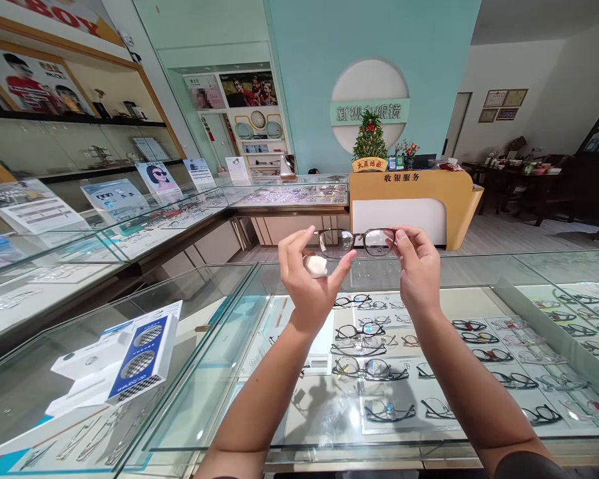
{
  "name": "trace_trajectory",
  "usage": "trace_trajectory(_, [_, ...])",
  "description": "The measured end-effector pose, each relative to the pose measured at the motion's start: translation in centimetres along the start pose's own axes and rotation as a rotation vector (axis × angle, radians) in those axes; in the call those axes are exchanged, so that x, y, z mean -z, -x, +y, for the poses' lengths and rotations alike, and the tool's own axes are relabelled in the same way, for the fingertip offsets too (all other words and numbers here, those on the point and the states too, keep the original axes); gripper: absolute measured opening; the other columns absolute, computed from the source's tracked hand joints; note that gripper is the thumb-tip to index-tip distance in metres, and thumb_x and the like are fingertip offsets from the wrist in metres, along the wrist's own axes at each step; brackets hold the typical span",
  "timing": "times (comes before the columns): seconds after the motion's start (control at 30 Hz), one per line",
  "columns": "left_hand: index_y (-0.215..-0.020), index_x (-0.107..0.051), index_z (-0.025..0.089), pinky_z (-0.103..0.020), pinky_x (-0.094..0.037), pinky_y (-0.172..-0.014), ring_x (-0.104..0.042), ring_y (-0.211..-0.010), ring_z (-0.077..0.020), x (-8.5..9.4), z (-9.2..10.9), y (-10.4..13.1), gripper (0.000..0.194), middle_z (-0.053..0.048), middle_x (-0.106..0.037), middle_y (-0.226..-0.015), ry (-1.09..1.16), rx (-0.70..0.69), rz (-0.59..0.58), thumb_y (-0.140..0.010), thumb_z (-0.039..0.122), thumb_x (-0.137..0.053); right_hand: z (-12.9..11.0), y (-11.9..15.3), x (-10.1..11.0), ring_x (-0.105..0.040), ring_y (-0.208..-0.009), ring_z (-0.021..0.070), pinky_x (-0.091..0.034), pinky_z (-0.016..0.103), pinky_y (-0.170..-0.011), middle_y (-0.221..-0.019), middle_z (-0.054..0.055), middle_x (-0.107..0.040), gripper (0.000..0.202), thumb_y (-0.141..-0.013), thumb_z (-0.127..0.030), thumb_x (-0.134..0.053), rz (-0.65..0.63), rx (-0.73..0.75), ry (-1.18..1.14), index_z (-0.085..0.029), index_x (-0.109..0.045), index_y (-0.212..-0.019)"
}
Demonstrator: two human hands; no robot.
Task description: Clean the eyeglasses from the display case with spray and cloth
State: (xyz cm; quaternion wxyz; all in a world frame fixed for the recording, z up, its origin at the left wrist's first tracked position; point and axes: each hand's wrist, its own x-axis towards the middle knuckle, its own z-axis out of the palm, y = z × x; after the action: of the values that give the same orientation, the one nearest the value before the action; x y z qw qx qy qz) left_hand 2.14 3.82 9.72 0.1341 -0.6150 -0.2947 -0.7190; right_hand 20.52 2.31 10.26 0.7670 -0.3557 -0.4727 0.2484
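Fingers (406, 247) hold eyeglasses (359, 235) up, clear of glass counter edges (349, 456).

A bushy green plant (370, 138) at one o'clock tops a curved yellow-and-white counter (414, 191); at eight o'clock stands an angular blue-and-white box (142, 356).

The left hand (308, 289) partly hides a white lump (315, 266) of unclear material.

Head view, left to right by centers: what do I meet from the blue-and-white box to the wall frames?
Blue-and-white box → left hand → held eyeglasses → right hand → wall frames.
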Motion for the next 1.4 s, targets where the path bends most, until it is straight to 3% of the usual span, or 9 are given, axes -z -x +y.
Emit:
trace_trajectory(0.1, [-0.135, -0.064, 0.024, -0.037, -0.059, -0.077, -0.067, -0.085, -0.0167, -0.1, -1.0, -0.5, 0.068, -0.011, -0.07, -0.131, 0.082, 0.161, -0.112, -0.082, 0.056, -0.092, -0.8, 0.5, 0.0, -0.074, -0.1, 0.0219, -0.062, 0.042, -0.095, -0.108, 0.008, -0.078, 0.034, -0.097, -0.056, -0.074, 0.042, 0.075, 0.089, -0.023, -0.073, -0.108])
trace_trajectory(0.2, [-0.132, -0.065, 0.024, -0.032, -0.057, -0.066, -0.057, -0.063, -0.0083, -0.2, -1.8, -0.9, 0.069, -0.011, -0.072, -0.135, 0.154, 0.252, -0.179, -0.081, 0.062, -0.091, -1.5, 1.0, -0.1, -0.073, -0.105, 0.0231, -0.062, 0.044, -0.098, -0.111, 0.008, -0.075, 0.028, -0.099, -0.05, -0.073, 0.065, 0.208, 0.164, -0.024, -0.071, -0.106])
trace_trajectory(0.37, [-0.13, -0.067, 0.024, -0.028, -0.053, -0.057, -0.055, -0.058, -0.007, -0.2, -2.1, -1.2, 0.072, -0.013, -0.073, -0.137, 0.198, 0.289, -0.216, -0.077, 0.064, -0.093, -2.1, 1.6, -0.3, -0.072, -0.112, 0.0253, -0.062, 0.045, -0.099, -0.111, 0.008, -0.072, 0.019, -0.101, -0.044, -0.071, 0.092, 0.342, 0.26, -0.026, -0.07, -0.105])
trace_trajectory(0.97, [-0.128, -0.07, 0.025, -0.026, -0.052, -0.058, -0.054, -0.059, -0.0063, -0.8, -2.1, -0.9, 0.064, -0.009, -0.078, -0.129, 0.345, 0.298, -0.211, -0.077, 0.055, -0.096, -2.7, 1.3, 0.1, -0.075, -0.099, 0.0222, -0.061, 0.04, -0.087, -0.102, 0.004, -0.078, 0.012, -0.097, -0.038, -0.074, -0.092, 0.235, -0.036, -0.027, -0.075, -0.1])
trace_trajectory(1.17, [-0.13, -0.069, 0.025, -0.026, -0.055, -0.059, -0.053, -0.059, -0.006, -1.0, -1.9, -0.5, 0.066, -0.01, -0.076, -0.133, 0.349, 0.322, -0.245, -0.077, 0.054, -0.096, -2.5, 1.2, 0.4, -0.076, -0.097, 0.0205, -0.059, 0.039, -0.093, -0.101, 0.002, -0.077, 0.008, -0.097, -0.032, -0.073, -0.134, 0.136, -0.201, -0.028, -0.079, -0.099])
trace_trajectory(1.4, [-0.133, -0.066, 0.027, -0.028, -0.055, -0.06, -0.054, -0.058, -0.0059, -0.8, -2.2, -0.6, 0.064, -0.009, -0.076, -0.135, 0.278, 0.274, -0.26, -0.08, 0.051, -0.095, -2.3, 0.4, 1.0, -0.076, -0.103, 0.0224, -0.059, 0.04, -0.092, -0.102, 0.003, -0.077, 0.012, -0.096, -0.025, -0.066, -0.121, 0.141, -0.088, -0.028, -0.078, -0.1])
